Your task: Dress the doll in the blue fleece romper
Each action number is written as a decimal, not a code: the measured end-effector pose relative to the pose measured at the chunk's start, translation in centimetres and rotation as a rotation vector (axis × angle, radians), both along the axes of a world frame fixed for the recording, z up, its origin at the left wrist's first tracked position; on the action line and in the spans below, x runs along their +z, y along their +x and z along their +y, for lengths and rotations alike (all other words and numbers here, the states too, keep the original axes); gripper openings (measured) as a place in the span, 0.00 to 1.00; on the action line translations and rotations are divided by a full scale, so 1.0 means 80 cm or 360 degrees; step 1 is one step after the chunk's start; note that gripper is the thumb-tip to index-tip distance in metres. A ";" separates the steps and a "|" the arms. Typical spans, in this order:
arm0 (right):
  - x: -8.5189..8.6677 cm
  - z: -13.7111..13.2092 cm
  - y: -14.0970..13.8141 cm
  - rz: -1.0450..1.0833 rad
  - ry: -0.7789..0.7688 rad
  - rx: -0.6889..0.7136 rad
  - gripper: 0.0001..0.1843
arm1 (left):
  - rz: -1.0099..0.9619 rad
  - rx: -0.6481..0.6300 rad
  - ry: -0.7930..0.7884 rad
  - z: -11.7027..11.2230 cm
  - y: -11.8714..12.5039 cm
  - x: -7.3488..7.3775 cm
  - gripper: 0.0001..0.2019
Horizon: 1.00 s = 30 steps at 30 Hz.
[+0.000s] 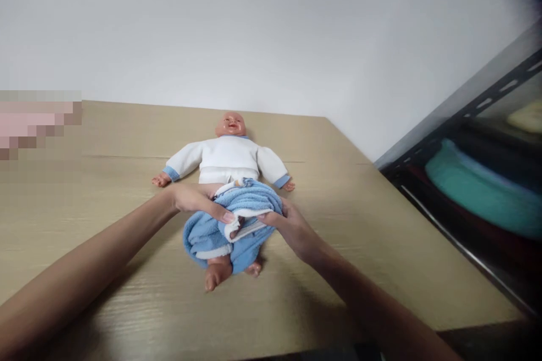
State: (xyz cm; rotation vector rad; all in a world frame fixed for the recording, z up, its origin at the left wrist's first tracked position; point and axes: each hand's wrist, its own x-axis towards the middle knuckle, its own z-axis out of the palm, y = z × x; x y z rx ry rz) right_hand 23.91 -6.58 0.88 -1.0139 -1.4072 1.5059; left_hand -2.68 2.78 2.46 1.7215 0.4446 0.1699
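Note:
A baby doll (231,155) lies on its back on the wooden table, its head away from me and its arms spread. It wears a white long-sleeved top with blue cuffs. Blue pants (249,203) with white trim are bunched around its legs, and both feet stick out at the near end. My left hand (201,202) is closed on the left side of the pants, its thumb on the white-trimmed edge. On the other side my right hand (292,225) pinches the same edge between thumb and fingers. The fingers under the cloth are partly hidden.
The wooden table (351,192) reaches back to a pale wall (190,39). Along the right stands a dark metal rack (474,118) holding a turquoise basin (478,192). A pixelated patch covers part of the left edge.

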 end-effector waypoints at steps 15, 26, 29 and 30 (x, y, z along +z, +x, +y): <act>0.021 -0.063 -0.006 -0.0808 0.0059 -0.0294 0.15 | 0.0262 0.0316 0.0521 -0.048 0.044 0.020 0.15; -0.054 -0.143 -0.034 -0.1218 0.0353 -0.0684 0.11 | 0.0427 0.0237 0.1218 -0.059 0.042 -0.019 0.21; -0.085 -0.150 -0.028 -0.1290 0.0764 -0.0924 0.13 | 0.0643 0.0120 0.1284 -0.065 0.046 -0.015 0.28; -0.093 -0.152 -0.026 -0.1314 0.0906 -0.1013 0.16 | 0.0745 0.0074 0.1277 -0.069 0.048 -0.010 0.30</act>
